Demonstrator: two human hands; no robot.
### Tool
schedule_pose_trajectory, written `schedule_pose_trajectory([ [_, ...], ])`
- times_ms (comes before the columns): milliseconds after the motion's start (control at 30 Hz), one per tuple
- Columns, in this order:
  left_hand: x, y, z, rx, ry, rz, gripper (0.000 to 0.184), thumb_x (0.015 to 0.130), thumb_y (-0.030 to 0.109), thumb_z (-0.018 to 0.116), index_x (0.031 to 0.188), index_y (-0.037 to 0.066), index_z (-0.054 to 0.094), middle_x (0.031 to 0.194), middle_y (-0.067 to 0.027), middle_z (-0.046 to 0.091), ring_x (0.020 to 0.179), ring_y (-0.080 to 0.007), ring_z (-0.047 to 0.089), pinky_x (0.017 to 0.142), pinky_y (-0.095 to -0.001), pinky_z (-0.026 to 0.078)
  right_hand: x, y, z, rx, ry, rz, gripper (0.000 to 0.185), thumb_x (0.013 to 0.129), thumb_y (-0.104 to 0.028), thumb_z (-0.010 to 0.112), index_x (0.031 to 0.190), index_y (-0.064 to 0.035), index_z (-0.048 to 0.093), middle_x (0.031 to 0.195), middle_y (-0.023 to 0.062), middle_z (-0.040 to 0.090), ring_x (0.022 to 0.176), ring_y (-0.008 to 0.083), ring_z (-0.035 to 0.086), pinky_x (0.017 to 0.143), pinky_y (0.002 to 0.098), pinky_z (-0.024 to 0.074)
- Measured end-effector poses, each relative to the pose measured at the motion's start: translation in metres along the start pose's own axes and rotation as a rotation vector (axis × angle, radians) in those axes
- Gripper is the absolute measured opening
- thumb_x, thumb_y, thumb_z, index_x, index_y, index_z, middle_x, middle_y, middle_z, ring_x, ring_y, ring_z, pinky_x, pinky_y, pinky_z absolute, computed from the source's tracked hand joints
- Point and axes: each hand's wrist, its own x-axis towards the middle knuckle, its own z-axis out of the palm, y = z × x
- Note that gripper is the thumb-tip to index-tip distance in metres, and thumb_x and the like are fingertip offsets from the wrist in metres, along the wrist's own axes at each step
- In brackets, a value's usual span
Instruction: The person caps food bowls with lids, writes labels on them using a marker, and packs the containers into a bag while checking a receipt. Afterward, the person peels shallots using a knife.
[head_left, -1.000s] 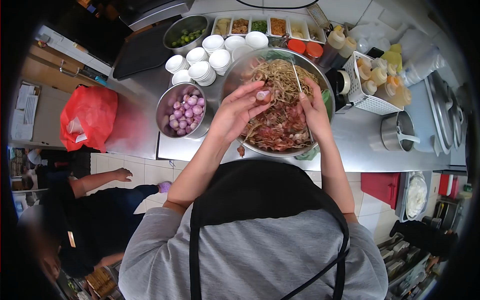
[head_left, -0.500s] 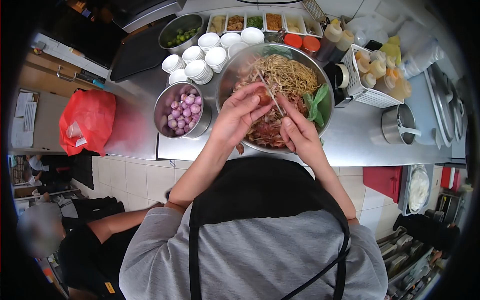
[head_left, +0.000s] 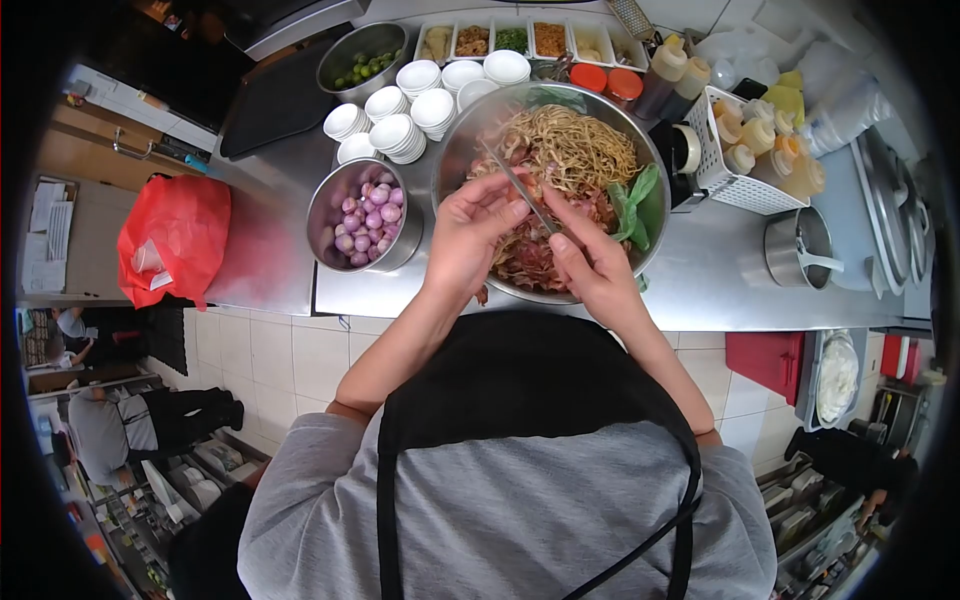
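Note:
My left hand [head_left: 470, 225] pinches a shallot, mostly hidden by its fingers and the blade, above a large metal bowl [head_left: 657, 225]. In my right hand [head_left: 600, 265] is a small knife [head_left: 522, 186], its blade slanting up-left across the shallot. Below the hands, the bowl holds reddish-brown shallot skins [head_left: 530, 265], a heap of thin tan strands [head_left: 580, 145] and a green plastic bag [head_left: 628, 212]. To the left stands a metal pot [head_left: 398, 250] of peeled purple shallots [head_left: 372, 218].
White cups [head_left: 397, 137] stand stacked behind the pot, near a bowl of green limes [head_left: 363, 70]. Condiment trays [head_left: 511, 41] line the back. A white basket of bottles [head_left: 745, 190] is at right, a red bag [head_left: 175, 235] at left. Other people [head_left: 105, 430] are behind.
The knife has turned to slant more across the shallot, and my left fingers now cover more of it. A nearby person at lower left has moved mostly out of view.

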Motion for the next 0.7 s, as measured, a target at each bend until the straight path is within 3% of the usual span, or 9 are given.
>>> schedule_pose_trajectory([
  [100, -0.004, -0.001, 0.004, 0.035, 0.036, 0.022, 0.029, 0.078, -0.003, 0.056, 0.107, 0.000, 0.053, 0.104, -0.0080, 0.056, 0.094, -0.0144, 0.053, 0.083, -0.0287, 0.044, 0.002, 0.001, 0.002, 0.003, 0.025, -0.013, 0.041, 0.087, -0.008, 0.045, 0.127, -0.0059, 0.037, 0.089, 0.0033, 0.044, 0.079, 0.0085, 0.040, 0.067, 0.0211, 0.0321],
  [167, -0.004, -0.001, 0.004, 0.058, 0.042, 0.034, 0.028, 0.079, 0.000, 0.055, 0.108, 0.001, 0.053, 0.101, -0.0056, 0.057, 0.091, -0.0132, 0.054, 0.082, -0.0286, 0.044, 0.002, 0.000, 0.004, 0.016, 0.056, 0.001, 0.039, 0.085, -0.005, 0.048, 0.123, -0.0035, 0.041, 0.118, 0.0104, 0.050, 0.107, 0.0139, 0.046, 0.090, 0.0258, 0.0350],
  [267, -0.005, -0.004, 0.000, 0.068, 0.025, 0.025, 0.029, 0.079, -0.001, 0.055, 0.108, 0.000, 0.053, 0.100, -0.0063, 0.057, 0.091, -0.0134, 0.054, 0.081, -0.0282, 0.044, 0.005, 0.001, 0.002, 0.077, 0.079, 0.000, 0.032, 0.085, -0.005, 0.049, 0.117, -0.0031, 0.046, 0.101, 0.0047, 0.056, 0.090, 0.0083, 0.052, 0.077, 0.0222, 0.0407],
  [333, -0.006, -0.005, -0.001, -0.018, 0.025, -0.002, 0.031, 0.075, -0.007, 0.058, 0.105, -0.003, 0.052, 0.100, -0.0088, 0.057, 0.093, -0.0148, 0.053, 0.082, -0.0270, 0.044, 0.006, 0.004, -0.001, 0.093, 0.065, 0.108, 0.025, 0.085, -0.005, 0.049, 0.110, -0.0037, 0.049, 0.083, -0.0008, 0.054, 0.069, 0.0022, 0.048, 0.061, 0.0177, 0.0389],
  [367, -0.006, -0.005, 0.001, -0.017, 0.024, -0.003, 0.031, 0.075, -0.007, 0.058, 0.105, -0.003, 0.052, 0.100, -0.0088, 0.057, 0.093, -0.0148, 0.053, 0.082, -0.0270, 0.044, 0.006, 0.007, 0.000, 0.094, 0.066, 0.108, 0.025, 0.085, -0.005, 0.049, 0.110, -0.0037, 0.049, 0.083, -0.0008, 0.054, 0.069, 0.0022, 0.048, 0.061, 0.0177, 0.0389],
  [467, -0.007, -0.006, 0.006, 0.016, 0.032, 0.022, 0.031, 0.074, -0.007, 0.059, 0.104, -0.003, 0.053, 0.096, -0.0072, 0.057, 0.090, -0.0135, 0.054, 0.082, -0.0262, 0.044, 0.009, 0.014, 0.004, 0.190, 0.093, 0.068, 0.022, 0.085, -0.005, 0.049, 0.106, -0.0047, 0.049, 0.074, -0.0041, 0.049, 0.058, -0.0006, 0.040, 0.050, 0.0158, 0.0323],
  [533, -0.004, -0.008, 0.005, 0.029, 0.041, 0.011, 0.033, 0.074, -0.006, 0.060, 0.106, -0.002, 0.052, 0.092, -0.0056, 0.057, 0.088, -0.0122, 0.054, 0.081, -0.0256, 0.044, 0.012, 0.014, 0.009, 0.133, 0.132, -0.051, 0.020, 0.088, -0.009, 0.046, 0.107, -0.0055, 0.043, 0.058, -0.0016, 0.042, 0.046, 0.0030, 0.035, 0.040, 0.0174, 0.0268],
  [700, 0.006, -0.010, -0.003, 0.114, -0.006, 0.020, 0.034, 0.073, -0.007, 0.061, 0.105, -0.001, 0.051, 0.093, -0.0055, 0.056, 0.087, -0.0115, 0.054, 0.080, -0.0248, 0.045, 0.010, 0.010, 0.008, 0.269, 0.061, 0.152, 0.026, 0.087, -0.008, 0.046, 0.113, -0.0084, 0.046, 0.062, -0.0052, 0.043, 0.049, 0.0008, 0.037, 0.043, 0.0158, 0.0272],
])
